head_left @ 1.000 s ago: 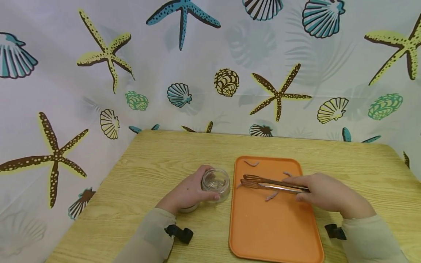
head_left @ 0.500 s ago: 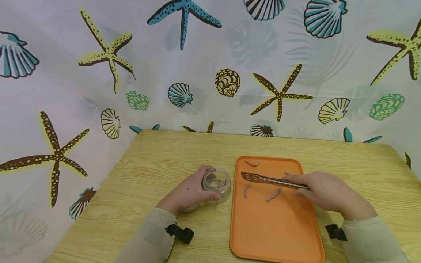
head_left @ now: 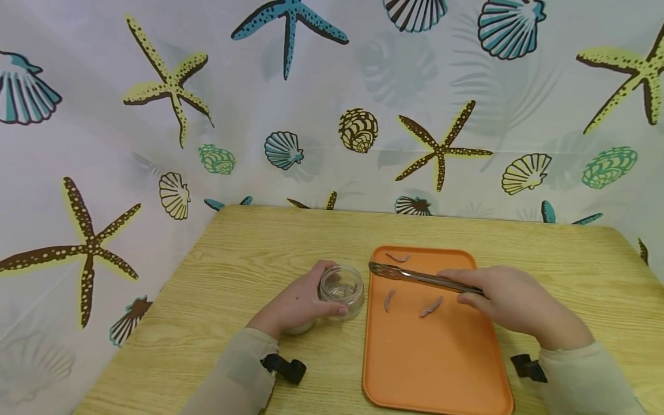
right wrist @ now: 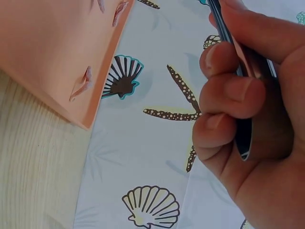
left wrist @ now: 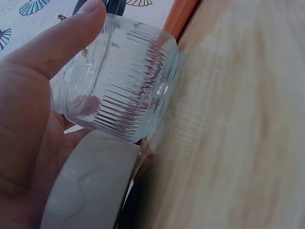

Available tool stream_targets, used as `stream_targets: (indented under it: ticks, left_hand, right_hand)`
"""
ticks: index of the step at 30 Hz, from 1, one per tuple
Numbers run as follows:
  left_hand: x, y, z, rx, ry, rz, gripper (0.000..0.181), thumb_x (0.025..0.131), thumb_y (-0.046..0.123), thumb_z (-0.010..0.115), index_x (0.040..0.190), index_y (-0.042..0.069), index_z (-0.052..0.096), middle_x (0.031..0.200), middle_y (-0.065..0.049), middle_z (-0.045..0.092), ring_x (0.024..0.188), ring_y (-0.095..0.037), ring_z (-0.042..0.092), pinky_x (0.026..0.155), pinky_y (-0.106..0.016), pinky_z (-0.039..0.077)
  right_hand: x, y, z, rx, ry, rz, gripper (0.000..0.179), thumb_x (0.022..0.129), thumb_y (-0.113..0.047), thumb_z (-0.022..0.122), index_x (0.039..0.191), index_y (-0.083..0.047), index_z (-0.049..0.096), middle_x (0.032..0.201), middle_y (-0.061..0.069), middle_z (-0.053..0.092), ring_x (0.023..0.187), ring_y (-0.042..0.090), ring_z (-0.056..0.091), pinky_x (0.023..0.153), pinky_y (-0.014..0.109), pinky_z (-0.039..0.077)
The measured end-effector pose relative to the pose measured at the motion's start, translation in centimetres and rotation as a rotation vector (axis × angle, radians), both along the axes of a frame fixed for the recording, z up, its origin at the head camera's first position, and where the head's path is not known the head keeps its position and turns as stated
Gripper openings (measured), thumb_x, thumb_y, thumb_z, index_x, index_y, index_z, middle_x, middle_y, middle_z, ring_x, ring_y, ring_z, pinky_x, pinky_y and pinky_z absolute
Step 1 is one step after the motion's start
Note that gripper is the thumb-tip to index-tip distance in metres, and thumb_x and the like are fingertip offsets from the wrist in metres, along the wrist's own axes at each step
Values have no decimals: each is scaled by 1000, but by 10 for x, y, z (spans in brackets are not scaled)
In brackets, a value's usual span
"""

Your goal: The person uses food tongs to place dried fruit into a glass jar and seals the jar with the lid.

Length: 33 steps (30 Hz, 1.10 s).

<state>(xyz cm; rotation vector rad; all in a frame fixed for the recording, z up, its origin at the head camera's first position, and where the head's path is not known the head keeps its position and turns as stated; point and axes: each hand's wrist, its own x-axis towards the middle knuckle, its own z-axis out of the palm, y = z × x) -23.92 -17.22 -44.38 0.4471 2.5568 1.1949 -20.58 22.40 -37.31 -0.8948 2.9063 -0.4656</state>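
Observation:
In the head view my left hand (head_left: 306, 297) grips a clear glass jar (head_left: 342, 291) standing on the table left of the tray. Its ribbed wall (left wrist: 128, 78) shows in the left wrist view, with the thumb along its side. My right hand (head_left: 510, 302) holds metal tongs (head_left: 425, 279) by the handle end. Their arms are pressed together, and the coppery heads (head_left: 384, 270) hover over the tray's upper left edge. On the orange tray (head_left: 430, 363) lie thin pinkish-brown strips: one at the back (head_left: 397, 257), one at left (head_left: 389, 301), one mid-tray (head_left: 431, 307).
A whitish round lid (left wrist: 90, 181) sits beside the jar, near my left palm; the hand mostly covers it in the head view. The wooden table (head_left: 249, 248) ends at a white cloth (head_left: 321, 173) printed with shells and starfish.
The tongs' arms, spread a second ago, have come together. Their heads have lifted and swung toward the back left, uncovering the left strip. My left hand and the jar stay put.

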Motion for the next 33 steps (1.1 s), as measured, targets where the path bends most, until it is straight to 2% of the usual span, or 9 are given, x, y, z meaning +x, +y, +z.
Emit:
stream_targets:
  ticks: [7,13,19,24,28,33]
  left_hand:
    - [0,0,-2,-2,5,-4,98,77,52,87,155,24,34,141,-3,54,130,-21,51,107,-51,38]
    - [-1,0,-2,-11,6,-5,101,76,54,86,156,22,33,142,-2,54,132,-21,50,108,-51,37]
    - [0,0,-2,-4,-3,2,101,76,54,86,156,22,33,142,-2,54,131,-21,51,108,-51,37]
    - [0,0,0,-10,-14,13,103,74,56,86,156,24,32,141,-3,53,130,-21,51,107,-50,38]
    - [1,0,1,-22,-19,23,105,74,57,86,157,24,30,143,-4,52,130,-21,50,107,-51,37]
    - [1,0,0,-17,-11,16,103,75,54,87,156,24,32,142,-3,52,128,-21,50,107,-50,37]
  right_hand:
    - [3,-4,-1,-17,5,11,45,99,-37,66,143,-38,58,105,-10,70,71,4,52,65,32,43]
    - [9,-10,5,-66,33,51,44,101,-40,63,144,-37,57,113,-9,71,75,2,55,67,32,45]
    - [15,-22,8,-113,131,80,47,99,-31,67,145,-34,57,120,-10,70,75,0,55,66,30,45]
    - [17,-33,4,-136,191,83,49,97,-28,71,144,-34,59,121,-10,69,78,1,59,65,30,47]
    - [17,-39,-1,-127,198,88,50,96,-30,72,143,-34,59,120,-10,69,86,5,65,67,32,49]
    - [17,-43,-3,-120,155,85,50,95,-31,72,143,-36,58,108,-14,69,75,2,57,61,29,45]
